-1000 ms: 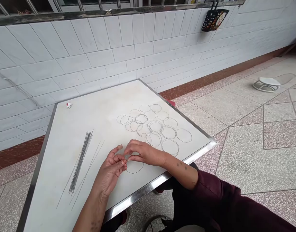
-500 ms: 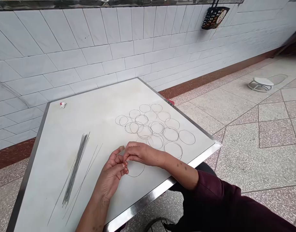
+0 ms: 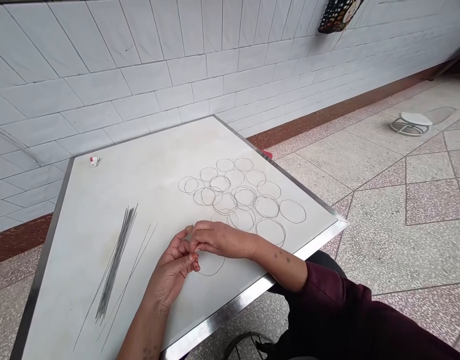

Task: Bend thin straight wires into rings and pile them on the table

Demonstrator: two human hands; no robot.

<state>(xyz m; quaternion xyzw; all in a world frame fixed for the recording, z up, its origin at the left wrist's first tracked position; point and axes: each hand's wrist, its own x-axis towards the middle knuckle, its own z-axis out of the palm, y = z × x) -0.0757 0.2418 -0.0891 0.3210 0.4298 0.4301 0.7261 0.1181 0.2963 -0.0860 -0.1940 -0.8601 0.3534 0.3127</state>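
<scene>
- A thin wire ring is at the hands, near the close edge of the bench; its lower curve shows over the white top, but whether it touches that surface I cannot tell.
- The left hand has a narrow grip, thumb against fingers, on the ring's near-left side.
- The right hand meets it there with thumb and forefinger drawn together, seemingly pinching the same wire; the fingertips hide the exact hold.
- This ring looks nearly done: the curve is formed, and the step in hand seems to be joining its ends, though the join is hidden.
- Beyond the right hand, a spread of wire rings lies flat, many overlapping, one at the right slightly apart; these appear to be the finished share, too tangled to count surely.
- To the left lies a bundle of straight wires, with a few loose wires beside it; these look like the part left to shape, so the work seems well under way but incomplete.
- A small red-and-white object sits near the far-left corner, apart from the wires.
</scene>
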